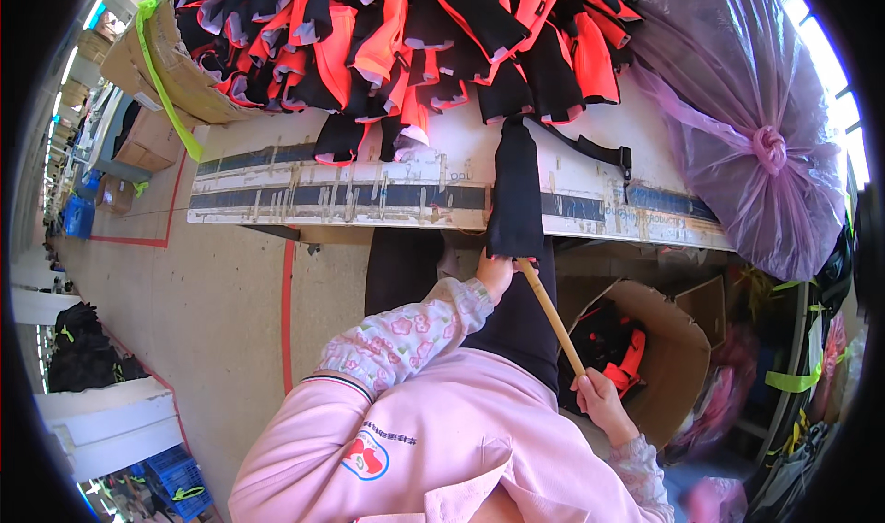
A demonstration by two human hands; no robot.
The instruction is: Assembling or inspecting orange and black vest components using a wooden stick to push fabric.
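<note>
A black fabric tube hangs over the table's front edge, its lower end toward me. My left hand is closed on that lower end; the tube partly hides the fingers. My right hand grips a thin wooden stick near its lower end. The stick slants up to the tube's opening, where its far end goes out of sight. From the tube's upper end a black strap with a buckle lies across the tabletop. Beyond it is a heap of black and bright orange fabric pieces.
The white table has a worn, taped front edge. A big tied purple plastic bag bulges over its right end. Below, an open cardboard box holds black and orange pieces. Another cardboard box stands at the far left.
</note>
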